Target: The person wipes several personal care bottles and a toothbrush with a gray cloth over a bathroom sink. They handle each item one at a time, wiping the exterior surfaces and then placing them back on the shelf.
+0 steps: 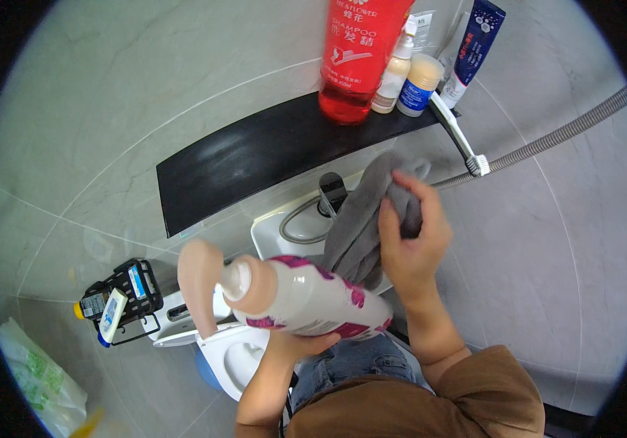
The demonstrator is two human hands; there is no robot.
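Note:
My left hand (pixel 305 345) grips a white pump bottle (pixel 313 295) with a purple floral pattern and a beige pump head. The bottle is tilted, its pump pointing left. My right hand (pixel 414 235) pinches a grey cloth (pixel 362 219) between thumb and fingers; the cloth hangs in folds over the white washbasin (pixel 269 235). Behind the cloth stands a faucet with a dark handle (pixel 333 189), and a looped metal hose (pixel 291 219) lies in the basin. Part of my left hand's fingers is hidden under the bottle.
A black shelf (pixel 247 148) bears a red shampoo bottle (pixel 354 60), a small pump bottle (pixel 393 82), a blue-labelled jar (pixel 420 87), a toothbrush (pixel 458 131) and a toothpaste tube (pixel 472 55). At left are a black rack (pixel 127 295), a toilet (pixel 236 361) and a plastic bag (pixel 45 378).

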